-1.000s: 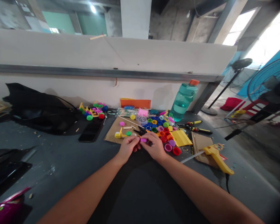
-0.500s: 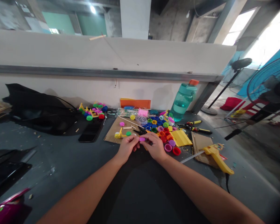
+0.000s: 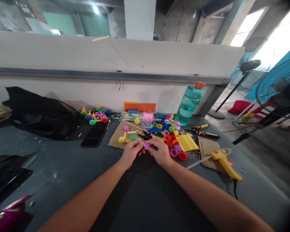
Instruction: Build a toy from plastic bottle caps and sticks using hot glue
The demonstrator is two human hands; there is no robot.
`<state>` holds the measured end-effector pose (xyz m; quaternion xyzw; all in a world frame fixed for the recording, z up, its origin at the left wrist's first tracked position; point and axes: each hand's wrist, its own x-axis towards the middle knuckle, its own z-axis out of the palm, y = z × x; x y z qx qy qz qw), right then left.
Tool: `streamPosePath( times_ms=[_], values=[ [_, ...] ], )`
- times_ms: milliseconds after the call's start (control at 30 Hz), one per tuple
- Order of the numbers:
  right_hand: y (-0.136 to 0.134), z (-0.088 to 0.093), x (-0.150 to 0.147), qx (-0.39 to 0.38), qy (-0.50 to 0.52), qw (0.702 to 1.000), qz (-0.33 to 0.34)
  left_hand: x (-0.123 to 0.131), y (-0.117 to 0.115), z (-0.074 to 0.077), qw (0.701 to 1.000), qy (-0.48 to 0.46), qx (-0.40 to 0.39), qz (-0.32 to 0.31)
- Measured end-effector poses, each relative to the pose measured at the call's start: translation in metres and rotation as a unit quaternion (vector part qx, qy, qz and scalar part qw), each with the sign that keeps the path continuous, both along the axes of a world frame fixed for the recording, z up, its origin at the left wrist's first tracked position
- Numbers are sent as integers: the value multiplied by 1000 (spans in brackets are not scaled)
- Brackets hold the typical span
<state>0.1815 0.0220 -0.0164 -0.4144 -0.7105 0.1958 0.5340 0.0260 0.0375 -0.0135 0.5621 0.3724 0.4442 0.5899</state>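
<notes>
Between my fingertips is a small purple-pink piece (image 3: 147, 145), too small to name for certain. My left hand (image 3: 131, 152) pinches its left end, and my right hand (image 3: 160, 151) grips the right end. Just beyond them lies a cardboard sheet (image 3: 114, 138) bearing a yellow piece with a wheel-like end (image 3: 122, 139), a green cap (image 3: 132, 138), a pink cap (image 3: 126, 128) and thin wooden sticks (image 3: 131, 132). Black-handled cutters (image 3: 146, 136) rest right behind my fingers. To the right sits a heap of coloured bottle caps (image 3: 168, 138).
A yellow glue gun (image 3: 226, 164) lies on cardboard at right, near pliers (image 3: 211, 135). Behind stands a green water bottle (image 3: 188, 106). On the left are a phone (image 3: 93, 137), a cluster of coloured assembled pieces (image 3: 98, 115) and a black bag (image 3: 38, 116).
Both hands stay in nearly the same place on the purple-pink piece, which has shifted very slightly to the left. Everything else looks unchanged.
</notes>
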Motion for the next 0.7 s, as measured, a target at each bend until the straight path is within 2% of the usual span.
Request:
streamPosePath(
  times_ms=[700],
  values=[
    [0,0,0,-14,11,1000,-1,0,-1,0,1000,-21,14,-7]
  ],
)
